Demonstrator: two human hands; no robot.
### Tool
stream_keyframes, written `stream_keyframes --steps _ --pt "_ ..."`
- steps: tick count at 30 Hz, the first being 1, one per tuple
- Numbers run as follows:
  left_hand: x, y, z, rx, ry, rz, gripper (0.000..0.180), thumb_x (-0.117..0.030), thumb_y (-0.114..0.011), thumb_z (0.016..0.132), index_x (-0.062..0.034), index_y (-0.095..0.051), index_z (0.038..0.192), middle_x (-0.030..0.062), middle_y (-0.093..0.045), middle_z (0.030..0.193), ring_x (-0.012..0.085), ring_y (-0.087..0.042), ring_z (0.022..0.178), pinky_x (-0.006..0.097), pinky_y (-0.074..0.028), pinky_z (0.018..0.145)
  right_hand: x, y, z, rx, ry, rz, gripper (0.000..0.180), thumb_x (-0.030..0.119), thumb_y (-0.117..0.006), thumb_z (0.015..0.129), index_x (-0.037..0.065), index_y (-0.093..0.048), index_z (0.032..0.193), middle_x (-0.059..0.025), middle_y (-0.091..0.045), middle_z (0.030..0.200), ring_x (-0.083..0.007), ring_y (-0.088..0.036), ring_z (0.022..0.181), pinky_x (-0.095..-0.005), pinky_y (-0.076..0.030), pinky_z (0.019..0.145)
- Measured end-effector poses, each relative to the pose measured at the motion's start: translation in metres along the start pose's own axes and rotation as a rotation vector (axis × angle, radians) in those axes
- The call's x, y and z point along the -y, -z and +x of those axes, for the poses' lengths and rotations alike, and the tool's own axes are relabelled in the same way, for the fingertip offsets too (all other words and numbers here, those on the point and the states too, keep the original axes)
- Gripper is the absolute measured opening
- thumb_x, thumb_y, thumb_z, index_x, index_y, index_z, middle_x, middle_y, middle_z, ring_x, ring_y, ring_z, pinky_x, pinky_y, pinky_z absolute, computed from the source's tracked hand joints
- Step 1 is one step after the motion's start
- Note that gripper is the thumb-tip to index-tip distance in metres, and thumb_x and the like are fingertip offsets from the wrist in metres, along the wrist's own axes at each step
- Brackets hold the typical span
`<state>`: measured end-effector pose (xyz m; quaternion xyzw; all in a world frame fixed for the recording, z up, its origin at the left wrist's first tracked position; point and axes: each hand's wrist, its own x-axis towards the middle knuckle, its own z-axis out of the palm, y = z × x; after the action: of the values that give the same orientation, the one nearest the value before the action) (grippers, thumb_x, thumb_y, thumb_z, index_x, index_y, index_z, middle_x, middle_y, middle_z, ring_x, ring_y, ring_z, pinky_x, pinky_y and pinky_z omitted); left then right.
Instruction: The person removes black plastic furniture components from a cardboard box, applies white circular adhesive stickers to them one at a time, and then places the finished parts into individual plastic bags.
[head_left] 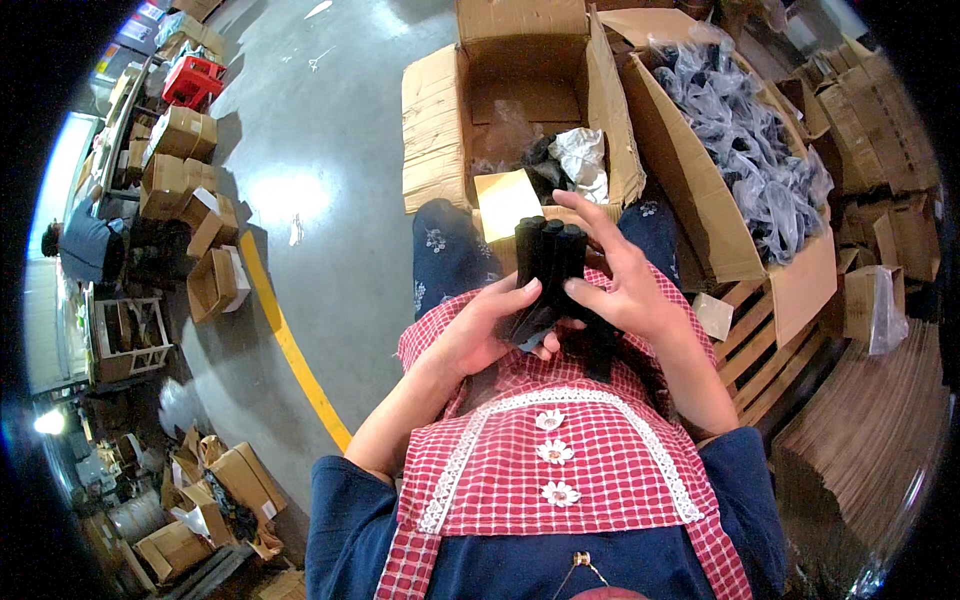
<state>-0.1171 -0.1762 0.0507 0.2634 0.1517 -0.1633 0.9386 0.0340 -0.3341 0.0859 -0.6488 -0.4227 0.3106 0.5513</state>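
Observation:
A bundle of black, soft-looking tubes (pixel 540 262) with rounded ends stands upright over my lap. My left hand (pixel 497 318) is closed round its left side and lower part, thumb lying across the front. On the other side is my right hand (pixel 628 282), its thumb close against the bundle and its forefinger raised and spread away; its remaining fingers are partly hidden. Below the right hand, more dark material (pixel 600 350) lies against the red checked apron (pixel 560 480); its kind cannot be made out. A pale yellow card or flap (pixel 507 204) is just beyond the bundle.
An open carton (pixel 430 130) before my knees holds black pieces and crumpled white plastic (pixel 578 160). To its right, another carton (pixel 690 180) is full of clear-bagged items (pixel 750 150) by a wooden pallet (pixel 770 350). Flattened cardboard (pixel 860 440) is stacked at right. A person (pixel 90 245) is far left.

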Motion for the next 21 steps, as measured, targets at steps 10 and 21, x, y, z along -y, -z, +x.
stream_keyframes --steps 10,21 --pt "0.010 -0.007 0.005 -0.165 0.027 0.272 0.042 -0.028 -0.063 0.097 -0.0008 -0.053 0.128 0.0104 -0.064 0.117 0.0194 -0.064 0.101 0.034 -0.053 0.090 0.020 0.032 0.007 0.233 0.126 -0.342 0.053 0.014 -0.081 0.076 0.005 -0.061 0.124 -0.0105 -0.066 0.113 -0.0251 -0.065 0.105 -0.0353 -0.050 0.093" --pt "0.027 -0.006 0.003 -0.305 -0.354 0.366 0.040 -0.031 -0.044 0.107 -0.0007 -0.049 0.133 0.0069 -0.065 0.115 0.0159 -0.064 0.102 0.030 -0.053 0.090 0.003 0.052 0.005 -0.010 -0.353 0.138 0.026 0.013 -0.079 0.077 0.002 -0.073 0.100 -0.0026 -0.071 0.091 -0.0096 -0.063 0.082 -0.0246 -0.050 0.077"
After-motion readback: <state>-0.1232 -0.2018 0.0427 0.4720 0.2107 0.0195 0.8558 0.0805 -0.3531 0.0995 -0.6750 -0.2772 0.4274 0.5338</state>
